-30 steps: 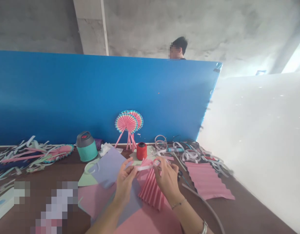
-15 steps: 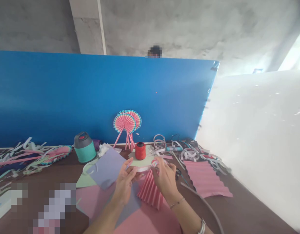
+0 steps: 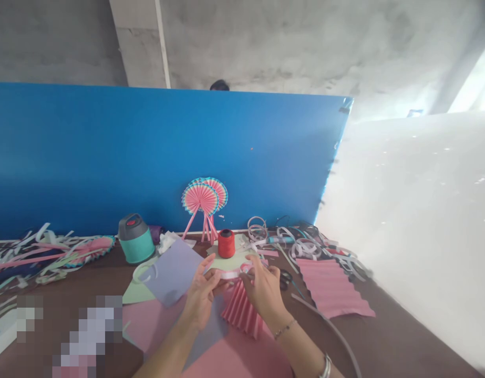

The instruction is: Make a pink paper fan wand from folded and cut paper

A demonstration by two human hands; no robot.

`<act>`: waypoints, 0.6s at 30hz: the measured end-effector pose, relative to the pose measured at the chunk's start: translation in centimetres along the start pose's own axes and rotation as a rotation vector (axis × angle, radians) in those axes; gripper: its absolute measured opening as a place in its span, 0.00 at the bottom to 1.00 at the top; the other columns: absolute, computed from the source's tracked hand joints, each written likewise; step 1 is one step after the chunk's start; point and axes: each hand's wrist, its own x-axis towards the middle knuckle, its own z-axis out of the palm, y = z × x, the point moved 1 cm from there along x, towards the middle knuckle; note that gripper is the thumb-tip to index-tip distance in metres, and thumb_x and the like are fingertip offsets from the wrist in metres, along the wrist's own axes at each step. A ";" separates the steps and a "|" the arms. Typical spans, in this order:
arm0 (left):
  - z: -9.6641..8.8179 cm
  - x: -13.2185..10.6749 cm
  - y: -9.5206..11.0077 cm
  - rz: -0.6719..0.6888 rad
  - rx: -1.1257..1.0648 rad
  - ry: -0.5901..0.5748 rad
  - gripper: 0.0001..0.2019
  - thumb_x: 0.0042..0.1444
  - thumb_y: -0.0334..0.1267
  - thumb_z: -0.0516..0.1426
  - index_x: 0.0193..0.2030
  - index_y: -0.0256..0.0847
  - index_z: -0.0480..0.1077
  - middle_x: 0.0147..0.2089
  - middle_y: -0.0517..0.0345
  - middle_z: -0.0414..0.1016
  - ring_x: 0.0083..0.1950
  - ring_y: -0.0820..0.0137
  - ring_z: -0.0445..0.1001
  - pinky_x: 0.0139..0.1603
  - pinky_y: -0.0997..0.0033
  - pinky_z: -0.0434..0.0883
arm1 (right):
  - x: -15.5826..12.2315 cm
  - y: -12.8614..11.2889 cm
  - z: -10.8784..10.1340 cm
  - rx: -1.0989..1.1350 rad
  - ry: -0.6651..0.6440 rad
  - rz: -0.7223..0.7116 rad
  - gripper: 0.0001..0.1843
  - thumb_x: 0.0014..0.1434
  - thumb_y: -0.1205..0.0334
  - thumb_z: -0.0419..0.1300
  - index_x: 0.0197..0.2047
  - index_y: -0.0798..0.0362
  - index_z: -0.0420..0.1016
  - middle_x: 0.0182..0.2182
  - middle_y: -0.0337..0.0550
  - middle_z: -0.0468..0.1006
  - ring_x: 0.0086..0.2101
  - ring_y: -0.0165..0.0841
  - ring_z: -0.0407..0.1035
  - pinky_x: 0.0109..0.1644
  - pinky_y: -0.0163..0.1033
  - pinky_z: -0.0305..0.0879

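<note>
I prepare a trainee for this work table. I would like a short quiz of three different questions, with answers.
1. Fill in: the left hand and the right hand hold a pale ____ between them.
2. True or false: the red spool stands upright.
3. Which lies farthest right in the picture?
A) teal container
B) creased pink sheet
C) round fans

Key: 1. strip; 2. true; 3. B.
</note>
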 end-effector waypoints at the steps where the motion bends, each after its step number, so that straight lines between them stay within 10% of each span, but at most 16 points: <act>1: 0.1 -0.1 0.0 -0.003 -0.002 -0.003 0.37 0.47 0.39 0.67 0.63 0.46 0.58 0.34 0.62 0.75 0.37 0.67 0.78 0.41 0.67 0.73 | 0.0 -0.1 0.0 0.006 -0.004 -0.001 0.16 0.59 0.64 0.52 0.52 0.53 0.64 0.23 0.36 0.80 0.27 0.36 0.73 0.44 0.43 0.51; 10: -1.0 0.7 0.4 0.081 0.129 0.091 0.32 0.49 0.43 0.65 0.60 0.44 0.62 0.32 0.63 0.74 0.33 0.73 0.73 0.32 0.75 0.67 | 0.0 -0.1 0.0 0.073 0.067 0.016 0.13 0.63 0.58 0.51 0.49 0.52 0.66 0.24 0.37 0.80 0.28 0.35 0.73 0.45 0.43 0.51; 18: -0.6 0.7 0.3 0.131 -0.054 0.118 0.25 0.49 0.44 0.65 0.54 0.46 0.68 0.38 0.60 0.77 0.44 0.68 0.76 0.51 0.65 0.69 | -0.1 -1.0 -0.3 0.086 0.127 0.021 0.14 0.64 0.57 0.49 0.49 0.51 0.67 0.30 0.40 0.82 0.29 0.35 0.73 0.48 0.43 0.52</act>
